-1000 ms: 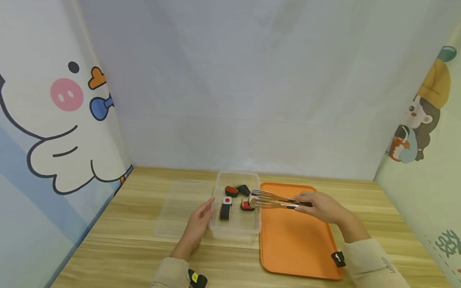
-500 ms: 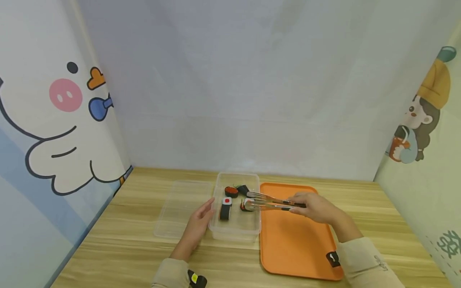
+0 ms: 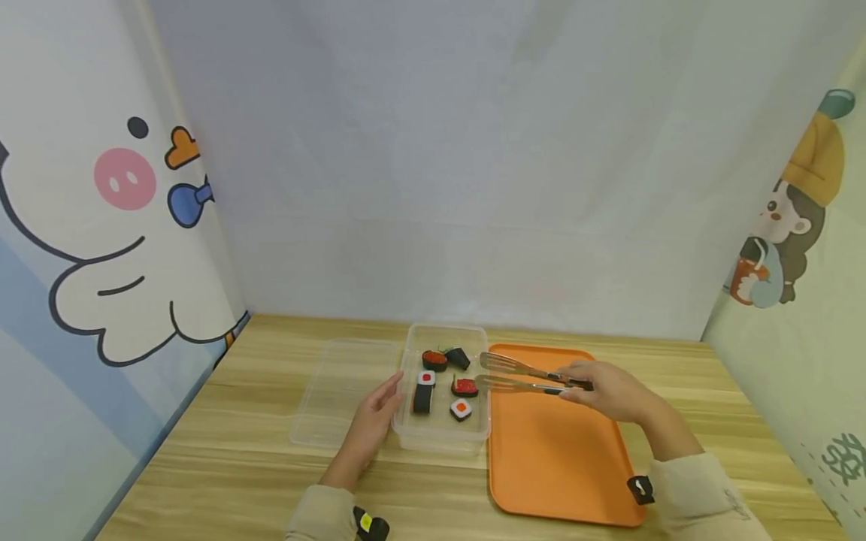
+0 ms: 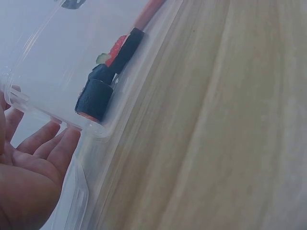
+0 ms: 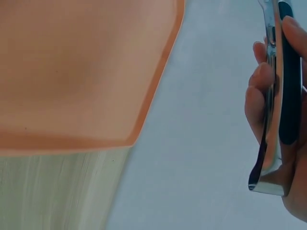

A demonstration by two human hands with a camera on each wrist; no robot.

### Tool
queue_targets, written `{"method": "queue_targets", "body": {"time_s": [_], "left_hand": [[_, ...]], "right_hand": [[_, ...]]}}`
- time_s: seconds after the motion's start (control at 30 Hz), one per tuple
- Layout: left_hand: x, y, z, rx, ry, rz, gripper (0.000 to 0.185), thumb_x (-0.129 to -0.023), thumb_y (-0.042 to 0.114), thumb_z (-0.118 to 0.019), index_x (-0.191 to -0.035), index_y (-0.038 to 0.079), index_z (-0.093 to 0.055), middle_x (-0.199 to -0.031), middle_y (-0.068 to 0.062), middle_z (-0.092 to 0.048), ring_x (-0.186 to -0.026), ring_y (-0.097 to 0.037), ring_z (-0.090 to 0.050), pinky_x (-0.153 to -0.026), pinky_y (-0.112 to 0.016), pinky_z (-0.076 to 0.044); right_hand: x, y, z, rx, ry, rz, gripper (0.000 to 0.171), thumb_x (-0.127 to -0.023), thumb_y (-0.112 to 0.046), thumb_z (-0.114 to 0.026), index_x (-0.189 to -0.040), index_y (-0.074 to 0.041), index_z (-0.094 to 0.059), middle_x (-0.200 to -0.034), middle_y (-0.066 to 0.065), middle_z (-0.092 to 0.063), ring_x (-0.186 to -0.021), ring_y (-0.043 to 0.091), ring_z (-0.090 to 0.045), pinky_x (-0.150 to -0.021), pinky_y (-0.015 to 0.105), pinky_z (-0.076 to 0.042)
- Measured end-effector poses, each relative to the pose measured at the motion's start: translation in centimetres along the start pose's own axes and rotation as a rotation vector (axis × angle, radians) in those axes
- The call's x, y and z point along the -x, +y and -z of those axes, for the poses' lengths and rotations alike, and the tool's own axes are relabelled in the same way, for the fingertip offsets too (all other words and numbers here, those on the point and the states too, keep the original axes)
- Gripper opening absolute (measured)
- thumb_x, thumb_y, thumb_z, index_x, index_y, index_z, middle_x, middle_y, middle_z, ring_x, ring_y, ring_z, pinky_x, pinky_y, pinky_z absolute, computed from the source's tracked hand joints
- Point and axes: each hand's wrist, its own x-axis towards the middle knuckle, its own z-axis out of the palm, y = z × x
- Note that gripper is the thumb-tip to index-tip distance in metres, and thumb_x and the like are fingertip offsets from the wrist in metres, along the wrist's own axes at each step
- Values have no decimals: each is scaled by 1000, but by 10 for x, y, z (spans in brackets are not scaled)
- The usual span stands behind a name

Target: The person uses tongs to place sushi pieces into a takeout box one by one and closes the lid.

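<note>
My right hand (image 3: 607,391) grips metal tongs (image 5: 289,91) with black handle grips. Their tips are spread over the right rim of a clear plastic container (image 3: 440,434), with nothing between them. My left hand (image 3: 371,422) rests its fingertips against the container's left wall, fingers fairly straight (image 4: 41,153). In the container lie toy sushi pieces: a small roll with an orange centre (image 3: 461,409) at the front right, a red-topped piece (image 3: 465,387) behind it, a roe-topped piece (image 3: 434,361), a dark cone-shaped piece (image 3: 458,358), a red-centred roll (image 3: 426,378) and a black-wrapped piece (image 3: 423,400).
An orange tray (image 3: 561,458) lies right of the container, below my right hand. A clear lid (image 3: 325,398) lies flat on the wooden table (image 3: 223,451) at the left. A pale curtain (image 3: 467,263) closes off the back.
The tongs first moved left over the container, then released the orange-centred roll, which now lies at the front right. My right hand has drawn back rightward. My left hand stayed put.
</note>
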Motion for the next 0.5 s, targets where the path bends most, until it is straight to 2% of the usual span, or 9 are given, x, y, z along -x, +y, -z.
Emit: {"method": "queue_targets", "body": {"time_s": [0.07,0.13,0.23,0.37,0.43,0.5], "left_hand": [[5,11,0,0,-10,1,44,-101,10,-52,-142,-4,-45,-143,-29,-40,-134,-43,-35,-110,-50,-29],[10,23,0,2,-14,7,44,-101,10,-53,-142,-5,-45,-143,-30,-40,-134,-44,-35,-111,-50,-29],[12,27,0,2,-12,12,44,-101,11,-53,-142,-5,-45,-143,-30,-40,-133,-44,-36,-111,-49,-29],[11,26,0,-7,-14,18,44,-101,10,-52,-142,-5,-45,-143,-31,-39,-133,-44,-37,-110,-49,-29],[9,22,0,-12,-17,13,44,-102,10,-52,-142,-5,-45,-143,-31,-39,-132,-44,-37,-110,-51,-30],[5,13,0,-8,-17,14,44,-102,11,-51,-142,-4,-45,-143,-31,-38,-133,-44,-37,-110,-51,-30]], "right_hand": [[5,0,2,4,36,-8,48,-96,-31,-64,-128,4,-60,-113,10,-64,-88,21,-59,-71,40,-52],[9,0,2,7,73,-30,47,-95,-30,-65,-127,4,-61,-111,11,-65,-82,19,-57,-66,36,-51],[14,0,1,4,123,-71,46,-94,-27,-67,-126,5,-61,-92,2,-62,-66,11,-44,-52,27,-39],[21,5,-1,-27,193,-160,46,-91,-24,-71,-126,5,-61,-76,-1,-50,-60,13,-40,-48,26,-35],[24,8,-4,-44,232,-204,47,-90,-22,-72,-127,6,-60,-84,7,-58,-64,17,-45,-50,27,-38],[29,12,-6,-58,265,-245,51,-90,-22,-72,-130,8,-57,-101,18,-63,-74,27,-57,-55,32,-48]]}}
